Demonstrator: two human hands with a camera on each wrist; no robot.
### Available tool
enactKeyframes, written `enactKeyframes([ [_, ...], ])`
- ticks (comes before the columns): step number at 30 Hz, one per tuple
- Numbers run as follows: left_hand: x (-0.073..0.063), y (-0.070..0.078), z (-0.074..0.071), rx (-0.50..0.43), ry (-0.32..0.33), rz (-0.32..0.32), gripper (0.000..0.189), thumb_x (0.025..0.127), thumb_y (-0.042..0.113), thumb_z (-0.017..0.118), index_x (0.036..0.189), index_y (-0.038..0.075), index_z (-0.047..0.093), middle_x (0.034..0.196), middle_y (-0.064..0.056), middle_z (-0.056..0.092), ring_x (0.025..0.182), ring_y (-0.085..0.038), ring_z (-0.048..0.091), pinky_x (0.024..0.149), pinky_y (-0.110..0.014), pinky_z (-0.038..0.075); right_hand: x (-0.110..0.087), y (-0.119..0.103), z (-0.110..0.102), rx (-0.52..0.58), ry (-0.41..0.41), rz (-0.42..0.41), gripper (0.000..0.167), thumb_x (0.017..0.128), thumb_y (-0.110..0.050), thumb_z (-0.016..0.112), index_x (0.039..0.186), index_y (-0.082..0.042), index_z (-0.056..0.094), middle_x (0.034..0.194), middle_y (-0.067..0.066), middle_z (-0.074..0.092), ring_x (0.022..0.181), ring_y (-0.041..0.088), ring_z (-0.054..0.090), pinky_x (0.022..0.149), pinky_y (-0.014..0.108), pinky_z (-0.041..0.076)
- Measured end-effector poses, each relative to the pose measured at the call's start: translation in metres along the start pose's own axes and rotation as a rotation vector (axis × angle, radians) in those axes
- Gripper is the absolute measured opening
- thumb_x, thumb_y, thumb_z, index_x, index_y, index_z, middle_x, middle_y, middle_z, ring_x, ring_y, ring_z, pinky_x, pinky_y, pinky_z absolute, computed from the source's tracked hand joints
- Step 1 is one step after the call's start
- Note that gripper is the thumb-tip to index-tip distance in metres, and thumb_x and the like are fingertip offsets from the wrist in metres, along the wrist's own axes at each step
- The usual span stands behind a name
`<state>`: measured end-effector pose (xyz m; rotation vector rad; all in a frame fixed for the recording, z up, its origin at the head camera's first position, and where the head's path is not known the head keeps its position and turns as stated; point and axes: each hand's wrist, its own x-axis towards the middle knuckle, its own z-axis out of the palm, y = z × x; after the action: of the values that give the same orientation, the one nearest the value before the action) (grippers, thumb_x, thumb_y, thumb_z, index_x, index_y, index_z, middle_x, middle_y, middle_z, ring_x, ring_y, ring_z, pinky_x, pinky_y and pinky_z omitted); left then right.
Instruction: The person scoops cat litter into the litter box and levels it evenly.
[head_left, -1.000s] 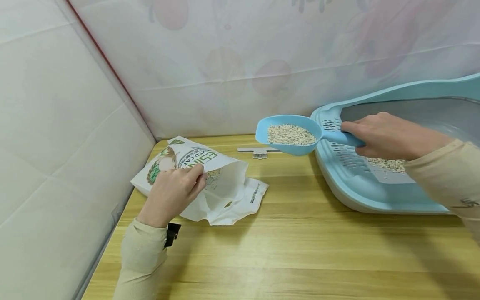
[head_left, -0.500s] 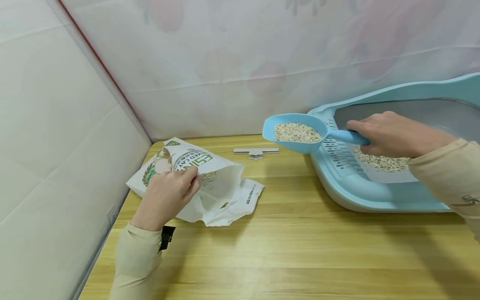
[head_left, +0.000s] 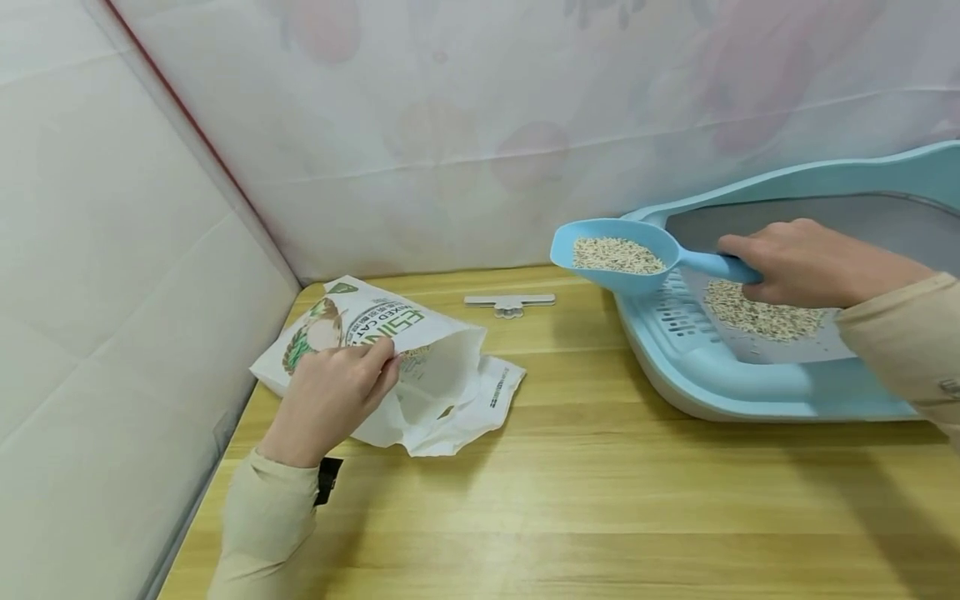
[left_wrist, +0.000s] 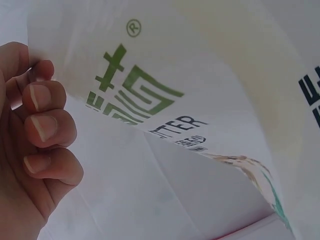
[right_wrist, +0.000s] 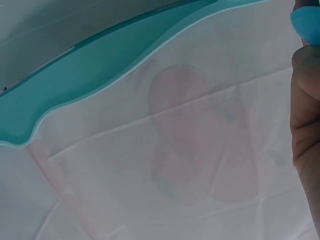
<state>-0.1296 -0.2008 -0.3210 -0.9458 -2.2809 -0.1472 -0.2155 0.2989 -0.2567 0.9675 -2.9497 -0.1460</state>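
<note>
My left hand (head_left: 333,398) pinches the upper edge of the mouth of a white cat litter bag (head_left: 442,375), which lies on its side with its opening facing right. In the left wrist view the fingers (left_wrist: 47,127) curl at the edge of the bag (left_wrist: 165,65). My right hand (head_left: 813,262) grips the handle of a light blue litter scoop (head_left: 660,242), held level and loaded with pale litter pellets (head_left: 617,255). The scoop hangs over the left rim of a blue litter box (head_left: 738,387). In the right wrist view only part of the hand (right_wrist: 307,105) and the handle end (right_wrist: 307,25) show.
A heap of litter pellets (head_left: 761,312) lies on the grey floor of the litter box. Behind the bag, a white sealing clip (head_left: 510,302) lies on the wooden table (head_left: 540,500). Fabric walls stand at the back (head_left: 420,167) and left (head_left: 127,292).
My right hand has moved right with the loaded scoop, bringing it from beside the litter box to over its left rim. The left hand still pinches the bag.
</note>
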Motion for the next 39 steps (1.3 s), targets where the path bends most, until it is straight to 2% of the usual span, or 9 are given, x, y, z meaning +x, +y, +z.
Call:
enactKeyframes([
  [5,-0.002,0.000,-0.001,0.010,0.004,0.016,0.044,0.110,0.026,0.025,0.078,0.006,0.048,0.051,0.007,0.027,0.038,-0.009,0.029,0.039,-0.023,0.017,-0.001,0.007,0.004,0.002,-0.015,0.016,0.035,0.075,0.001,0.082,0.097,-0.003,0.056,0.070,-0.002,0.051,0.058,0.016,0.043,0.055,0.036,0.041],
  [11,-0.001,0.002,0.004,-0.003,0.010,0.014,0.045,0.111,0.028,0.025,0.078,0.006,0.047,0.051,0.006,0.029,0.038,-0.010,0.032,0.038,-0.023,0.018,-0.008,0.015,0.003,-0.011,-0.039,0.049,0.033,0.075,0.000,0.081,0.096,-0.005,0.055,0.070,-0.002,0.049,0.060,0.017,0.043,0.056,0.037,0.040],
  [19,-0.004,0.004,0.008,-0.017,0.014,-0.007,0.044,0.110,0.027,0.025,0.077,0.008,0.046,0.052,0.007,0.025,0.039,-0.009,0.027,0.039,-0.023,0.015,-0.012,0.024,0.002,-0.023,-0.044,0.053,0.034,0.073,0.000,0.081,0.096,-0.006,0.056,0.070,-0.003,0.051,0.062,0.017,0.044,0.058,0.040,0.041],
  [30,-0.003,0.004,0.008,-0.023,0.019,-0.006,0.043,0.110,0.026,0.027,0.076,0.008,0.045,0.052,0.007,0.024,0.039,-0.008,0.025,0.039,-0.023,0.015,-0.015,0.032,0.002,-0.036,-0.053,0.059,0.035,0.071,-0.001,0.081,0.095,-0.006,0.056,0.070,-0.002,0.051,0.062,0.018,0.044,0.058,0.041,0.041],
  [39,-0.003,0.004,0.010,-0.023,0.026,-0.004,0.043,0.110,0.026,0.027,0.076,0.008,0.046,0.052,0.008,0.024,0.039,-0.008,0.025,0.039,-0.023,0.014,-0.017,0.040,0.003,-0.068,-0.062,0.072,0.037,0.069,0.000,0.081,0.098,-0.002,0.058,0.070,0.000,0.054,0.061,0.018,0.046,0.058,0.042,0.044],
])
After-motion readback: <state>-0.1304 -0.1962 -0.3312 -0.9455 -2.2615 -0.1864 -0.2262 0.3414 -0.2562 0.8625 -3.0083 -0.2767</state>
